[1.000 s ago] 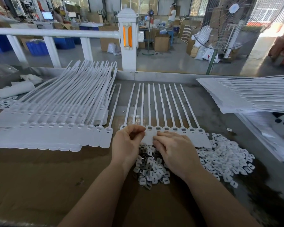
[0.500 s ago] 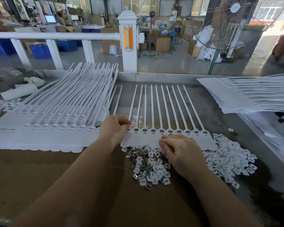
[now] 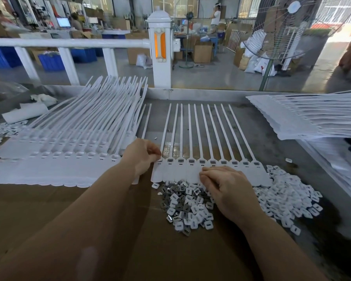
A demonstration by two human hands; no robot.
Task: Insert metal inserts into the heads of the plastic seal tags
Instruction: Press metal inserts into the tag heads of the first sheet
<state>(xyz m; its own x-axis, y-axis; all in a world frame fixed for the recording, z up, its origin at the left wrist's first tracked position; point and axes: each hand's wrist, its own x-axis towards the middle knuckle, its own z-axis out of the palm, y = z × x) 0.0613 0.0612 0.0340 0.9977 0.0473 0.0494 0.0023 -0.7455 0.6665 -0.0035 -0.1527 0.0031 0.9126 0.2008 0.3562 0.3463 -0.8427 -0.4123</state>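
A joined strip of white plastic seal tags point(image 3: 221, 167) lies flat in front of me, tails pointing away, with dark inserts showing in its row of heads. My left hand point(image 3: 142, 157) pinches the strip's leftmost head with curled fingers. My right hand point(image 3: 225, 185) rests on the strip's lower flags, fingers bent, over a pile of metal inserts point(image 3: 184, 203) mixed with white caps. What the right fingertips hold is hidden.
A large stack of tag strips point(image 3: 69, 142) lies to the left. Another stack point(image 3: 312, 116) sits at the right. A heap of white plastic caps point(image 3: 286, 195) lies right of my right hand. Brown cardboard point(image 3: 49, 209) covers the near bench; a white railing point(image 3: 69, 43) runs behind.
My left hand moved from the middle of the strip to its left end. My right hand slid slightly down and right along the flags. The strip shifted a little.
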